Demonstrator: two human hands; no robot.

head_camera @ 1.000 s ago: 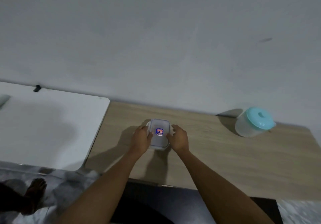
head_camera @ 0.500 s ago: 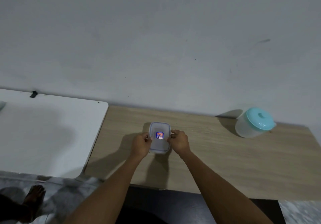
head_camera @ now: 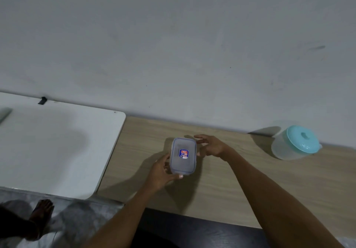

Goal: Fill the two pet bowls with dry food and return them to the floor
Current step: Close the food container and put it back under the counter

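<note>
looking at a small clear snap-lid box (head_camera: 183,156) parked around the middle of the wooden table (head_camera: 231,190), a bit toward the table's back edge, lid on, with a blue-and-red sticker (head_camera: 183,153) on top. gripping it with the left hand (head_camera: 160,170): thumb hooked over the near short end, fingers curled along the long side facing the table's left edge. holding the right hand (head_camera: 211,147) loose and spread just beside the other long side, toward the table's right end, clamped on nothing. can't tell about actual fingertip contact there.

handling-wise: guessing light, stiff plastic, smooth and a bit slippery. not really fragile, but liable to skate across the table top if pushed one-handed. can't tell through the cloudy walls about any kibble inside. best bet for a hold: pinching across the two long sides, or bracing with one hand and working at the lid's edge with the other.

around it: spotting a round tub (head_camera: 294,145) with a teal lid at the table's back right, close to the wall and well apart from the box. butted against the table's left edge, a white table (head_camera: 57,141). down off the table's front left corner, a bare foot (head_camera: 41,215) on the floor. not seeing any pet bowls. not seeing anything between hands and box either, so no real obstacle, judging from here.
</note>
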